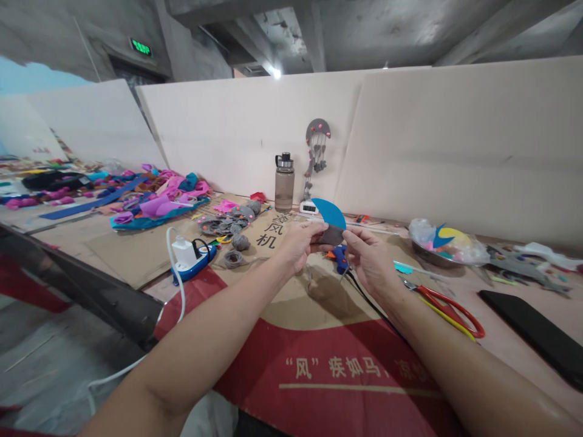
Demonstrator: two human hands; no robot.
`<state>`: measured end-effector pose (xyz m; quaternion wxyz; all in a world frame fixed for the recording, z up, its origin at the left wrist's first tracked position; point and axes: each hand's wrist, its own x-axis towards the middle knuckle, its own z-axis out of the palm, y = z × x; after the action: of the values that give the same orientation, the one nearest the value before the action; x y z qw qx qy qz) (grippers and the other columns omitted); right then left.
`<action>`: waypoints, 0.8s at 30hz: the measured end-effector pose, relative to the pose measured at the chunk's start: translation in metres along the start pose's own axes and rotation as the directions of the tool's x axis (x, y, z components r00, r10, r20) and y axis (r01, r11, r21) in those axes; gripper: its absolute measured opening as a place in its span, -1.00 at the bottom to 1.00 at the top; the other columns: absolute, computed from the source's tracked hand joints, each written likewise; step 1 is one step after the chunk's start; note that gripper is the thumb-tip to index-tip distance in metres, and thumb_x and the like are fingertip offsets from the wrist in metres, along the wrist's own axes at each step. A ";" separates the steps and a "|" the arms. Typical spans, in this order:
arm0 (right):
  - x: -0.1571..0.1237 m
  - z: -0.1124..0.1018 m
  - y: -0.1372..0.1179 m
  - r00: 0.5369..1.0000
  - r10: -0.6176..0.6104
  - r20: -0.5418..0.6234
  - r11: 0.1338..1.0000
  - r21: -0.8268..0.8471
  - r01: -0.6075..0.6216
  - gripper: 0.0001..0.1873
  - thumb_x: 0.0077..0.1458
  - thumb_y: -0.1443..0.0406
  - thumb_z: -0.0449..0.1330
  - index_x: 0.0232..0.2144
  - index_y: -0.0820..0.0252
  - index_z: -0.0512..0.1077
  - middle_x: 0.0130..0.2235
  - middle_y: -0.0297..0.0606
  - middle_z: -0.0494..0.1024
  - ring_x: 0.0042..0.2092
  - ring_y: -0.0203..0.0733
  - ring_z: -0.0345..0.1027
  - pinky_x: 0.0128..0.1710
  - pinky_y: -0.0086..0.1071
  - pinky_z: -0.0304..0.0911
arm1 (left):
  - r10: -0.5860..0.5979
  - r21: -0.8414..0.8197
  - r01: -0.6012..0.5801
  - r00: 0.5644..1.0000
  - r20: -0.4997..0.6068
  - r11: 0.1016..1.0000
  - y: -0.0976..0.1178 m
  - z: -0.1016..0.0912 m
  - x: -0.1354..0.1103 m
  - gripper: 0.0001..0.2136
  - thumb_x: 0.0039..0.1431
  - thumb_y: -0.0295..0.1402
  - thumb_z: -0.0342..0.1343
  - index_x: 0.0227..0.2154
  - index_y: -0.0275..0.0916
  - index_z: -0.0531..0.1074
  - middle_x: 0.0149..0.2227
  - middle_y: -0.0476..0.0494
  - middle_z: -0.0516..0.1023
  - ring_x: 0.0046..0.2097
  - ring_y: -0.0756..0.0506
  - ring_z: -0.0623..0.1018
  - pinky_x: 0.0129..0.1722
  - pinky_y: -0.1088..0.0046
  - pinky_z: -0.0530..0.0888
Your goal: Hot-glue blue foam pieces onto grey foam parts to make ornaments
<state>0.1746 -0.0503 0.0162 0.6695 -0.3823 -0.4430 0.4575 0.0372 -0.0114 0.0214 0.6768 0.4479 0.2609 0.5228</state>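
Observation:
My left hand (300, 246) and my right hand (368, 252) meet above the cardboard. Between their pinched fingers is a half-round felt piece, with a blue part (331, 213) on top and a grey part (332, 235) below. Whether the two colours are one piece or two layers I cannot tell. Just beneath my hands lies a blue glue gun (339, 260), partly hidden, its black cord running under my right forearm. Grey yarn (240, 242) and a pile of grey felt shapes with pink dots (223, 220) lie left of my left hand.
A water bottle (285, 189) stands by the white panel, beside a hanging grey felt moon (312, 135). Scissors with red handles (456, 308), a black phone (531, 331) and a metal bowl (432, 257) lie right. At left are a power strip (195, 265) and colourful felt scraps (168, 197).

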 end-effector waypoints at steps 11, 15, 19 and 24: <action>-0.005 0.003 -0.004 0.996 0.067 0.064 0.993 0.095 -0.073 -0.67 -0.31 0.23 0.43 -0.56 0.17 0.33 -0.62 -0.54 0.08 -0.59 -0.47 -0.20 -0.66 -0.50 -0.23 | -0.027 -0.040 0.031 0.993 0.115 0.999 -0.005 -0.006 0.005 -0.87 0.00 -0.38 0.22 -0.40 -0.31 0.43 -0.40 -0.09 0.54 -0.42 0.01 0.51 -0.46 0.49 0.50; 0.000 -0.001 0.002 0.995 0.095 -0.030 0.989 0.120 -0.091 -0.65 -0.35 0.26 0.45 -0.55 0.20 0.34 -0.63 -0.56 0.07 -0.60 -0.51 -0.21 -0.68 -0.55 -0.25 | -0.036 0.081 0.033 0.998 0.045 0.996 -0.014 -0.007 0.007 -0.85 0.04 -0.34 0.22 -0.37 -0.30 0.41 -0.37 -0.10 0.51 -0.39 0.01 0.49 -0.39 0.45 0.50; 0.003 -0.005 0.007 0.984 0.089 -0.155 0.993 0.096 -0.075 -0.66 -0.32 0.27 0.42 -0.57 0.20 0.30 -0.66 -0.58 0.05 -0.63 -0.53 -0.19 -0.70 -0.57 -0.24 | 0.309 0.552 -0.217 0.948 -0.077 0.805 -0.019 -0.008 0.004 -0.80 0.04 -0.31 0.23 -0.32 -0.26 0.38 -0.28 -0.11 0.47 -0.27 -0.04 0.48 -0.25 0.37 0.49; 0.002 -0.006 0.008 0.973 0.047 -0.225 0.999 0.032 -0.040 -0.72 -0.27 0.26 0.37 -0.57 0.18 0.31 -0.69 -0.57 0.10 -0.65 -0.51 -0.15 -0.71 -0.54 -0.21 | 0.576 0.864 -0.440 0.783 0.235 0.244 -0.010 -0.003 -0.010 -0.93 0.13 -0.35 0.17 -0.37 -0.21 0.41 -0.15 -0.19 0.47 -0.01 -0.16 0.41 0.07 0.25 0.32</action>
<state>0.1781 -0.0462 0.0073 0.7104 -0.4324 -0.3495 0.4316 0.0362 -0.0198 0.0098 0.1118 0.7562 0.3779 0.5223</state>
